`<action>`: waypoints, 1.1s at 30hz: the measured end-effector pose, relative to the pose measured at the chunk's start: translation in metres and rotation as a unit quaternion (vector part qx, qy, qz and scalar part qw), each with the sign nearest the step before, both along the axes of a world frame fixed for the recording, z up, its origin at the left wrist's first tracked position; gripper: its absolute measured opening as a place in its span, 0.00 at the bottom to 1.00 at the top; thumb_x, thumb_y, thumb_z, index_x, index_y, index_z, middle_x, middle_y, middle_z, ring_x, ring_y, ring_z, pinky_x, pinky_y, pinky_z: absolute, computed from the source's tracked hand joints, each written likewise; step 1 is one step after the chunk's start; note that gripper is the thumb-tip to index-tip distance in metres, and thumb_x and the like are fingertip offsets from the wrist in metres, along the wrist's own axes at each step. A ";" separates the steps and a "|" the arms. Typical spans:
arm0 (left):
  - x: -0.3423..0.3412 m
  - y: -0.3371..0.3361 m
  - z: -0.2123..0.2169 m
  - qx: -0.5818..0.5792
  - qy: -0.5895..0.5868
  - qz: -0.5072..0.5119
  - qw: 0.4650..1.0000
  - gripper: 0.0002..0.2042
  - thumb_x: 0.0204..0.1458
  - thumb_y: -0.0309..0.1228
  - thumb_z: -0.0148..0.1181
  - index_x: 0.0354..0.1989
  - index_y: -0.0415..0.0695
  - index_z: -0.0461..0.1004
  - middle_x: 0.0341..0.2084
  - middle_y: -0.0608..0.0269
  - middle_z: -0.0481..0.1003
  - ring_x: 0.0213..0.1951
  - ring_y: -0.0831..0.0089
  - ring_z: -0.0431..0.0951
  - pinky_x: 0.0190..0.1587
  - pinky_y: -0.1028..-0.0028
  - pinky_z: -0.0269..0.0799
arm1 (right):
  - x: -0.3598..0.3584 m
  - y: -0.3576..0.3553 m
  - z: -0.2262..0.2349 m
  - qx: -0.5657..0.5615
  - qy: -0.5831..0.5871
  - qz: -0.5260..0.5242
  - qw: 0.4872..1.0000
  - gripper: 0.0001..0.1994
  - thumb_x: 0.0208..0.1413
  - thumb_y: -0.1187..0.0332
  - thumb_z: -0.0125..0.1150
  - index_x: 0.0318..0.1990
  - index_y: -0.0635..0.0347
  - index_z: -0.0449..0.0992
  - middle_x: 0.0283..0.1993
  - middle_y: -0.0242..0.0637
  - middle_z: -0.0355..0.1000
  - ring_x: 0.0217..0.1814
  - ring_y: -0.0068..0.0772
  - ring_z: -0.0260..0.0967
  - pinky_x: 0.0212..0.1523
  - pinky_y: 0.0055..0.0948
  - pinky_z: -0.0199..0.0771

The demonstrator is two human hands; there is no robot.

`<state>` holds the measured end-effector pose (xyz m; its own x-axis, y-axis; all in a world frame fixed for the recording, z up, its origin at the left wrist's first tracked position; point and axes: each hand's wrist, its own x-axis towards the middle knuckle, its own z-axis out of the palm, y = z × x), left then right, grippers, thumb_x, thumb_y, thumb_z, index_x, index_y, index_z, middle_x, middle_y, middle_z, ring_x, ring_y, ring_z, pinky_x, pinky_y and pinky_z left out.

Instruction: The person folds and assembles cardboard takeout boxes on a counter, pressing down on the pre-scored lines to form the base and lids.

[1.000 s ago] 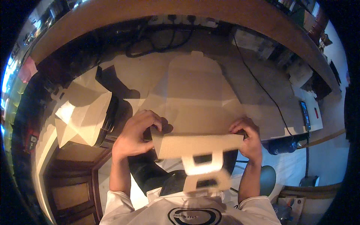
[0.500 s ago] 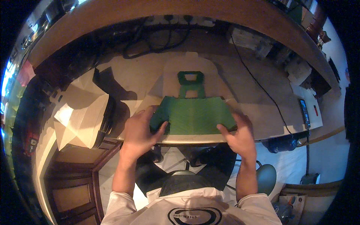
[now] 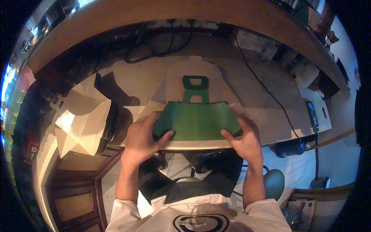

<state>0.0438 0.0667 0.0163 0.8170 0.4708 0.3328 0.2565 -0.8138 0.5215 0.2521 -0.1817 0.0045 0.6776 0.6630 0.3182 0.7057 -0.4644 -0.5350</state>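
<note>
In the head view, a green card [image 3: 196, 123], a flat die-cut sheet with a leaf-like print, lies on the bench [image 3: 270, 116] at its near edge, straight in front of the person. A narrow tab with a cut-out window stands out from the far side of the card. The left hand [image 3: 142, 140] holds the left corner of the card, thumb on top and fingers curled around its edge. The right hand [image 3: 244, 140] pinches the right corner in the same way, thumb on top. Both hands are closed on the card, not spread.

Left of the card, a stack [image 3: 83, 125] of pale folded pieces stands at the bench corner. Beyond the card lie black cables [image 3: 162, 42]. A phone [image 3: 312, 116] lies well to the right of the card.

The step seems to be laying the card flat and squaring it. The next move probably calls for firm pressure along a crease.
</note>
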 end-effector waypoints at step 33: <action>-0.078 0.108 0.021 0.178 0.314 0.092 0.928 0.58 0.49 0.75 0.59 0.85 0.57 0.45 0.84 0.42 0.33 0.82 0.35 0.37 0.80 0.35 0.30 | 0.028 -0.044 -0.015 0.087 -0.069 0.123 0.986 0.12 0.45 0.76 0.64 0.40 0.56 0.83 0.50 0.37 0.81 0.62 0.48 0.74 0.78 0.55 0.55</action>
